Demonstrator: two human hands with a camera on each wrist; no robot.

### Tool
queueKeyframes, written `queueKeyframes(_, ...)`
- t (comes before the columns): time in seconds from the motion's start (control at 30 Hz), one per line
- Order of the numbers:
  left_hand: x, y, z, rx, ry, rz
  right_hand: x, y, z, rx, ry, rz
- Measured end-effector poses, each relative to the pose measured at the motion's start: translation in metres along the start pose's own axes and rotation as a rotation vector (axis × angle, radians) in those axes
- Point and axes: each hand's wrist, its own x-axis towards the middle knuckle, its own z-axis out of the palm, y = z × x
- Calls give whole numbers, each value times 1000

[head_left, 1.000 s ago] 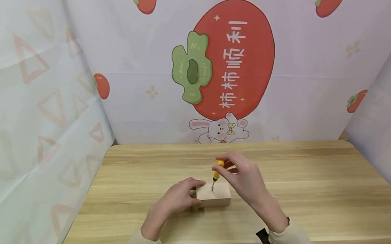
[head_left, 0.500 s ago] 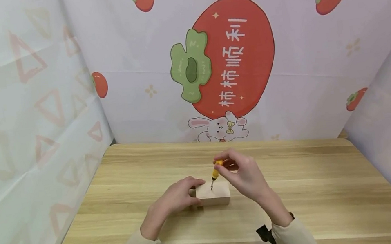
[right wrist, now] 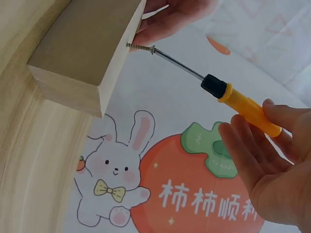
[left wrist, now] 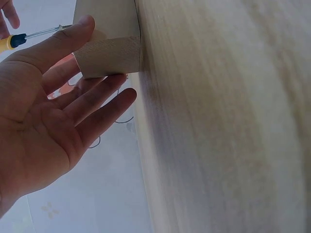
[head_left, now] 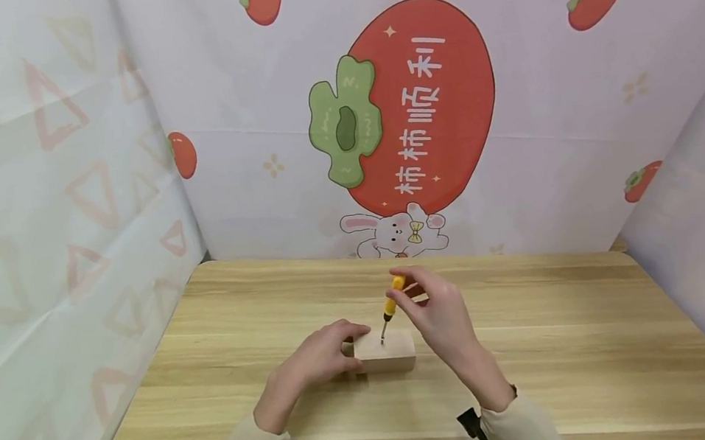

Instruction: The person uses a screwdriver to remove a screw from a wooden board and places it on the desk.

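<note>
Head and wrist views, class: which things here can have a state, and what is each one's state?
Wooden block: lying on the table.
Screw: standing out of the block, thread showing.
Screwdriver: tilted, tip at the screw.
Left grip: holding one end of the block.
Right grip: pinching the screwdriver.

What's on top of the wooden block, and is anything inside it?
A screw stands on top of the wooden block, thread showing, with the yellow screwdriver at its head. Any length inside the wood is covered, so its depth cannot be told.
</note>
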Motion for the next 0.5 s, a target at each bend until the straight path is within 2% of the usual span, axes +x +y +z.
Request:
queueKeyframes(0.07, 0, 0, 0, -5, 0, 1, 1, 0, -1, 27, -20, 12)
queueKeyframes(0.17, 1, 1, 0, -10, -3, 0, 4, 2, -8, 105, -125, 1)
queueKeyframes(0.27, 2, 1, 0, -16, -3, -3, 9, 7, -17, 199, -282, -87)
queueKeyframes(0.33, 2, 1, 0, -17, -4, -6, 11, 12, -22, 236, -352, -143)
queueKeyframes(0.4, 2, 1, 0, -15, -4, -2, 12, 15, -23, 230, -363, -160)
queueKeyframes(0.5, 1, 1, -1, -15, -2, -1, 10, 16, -19, 146, -270, -132)
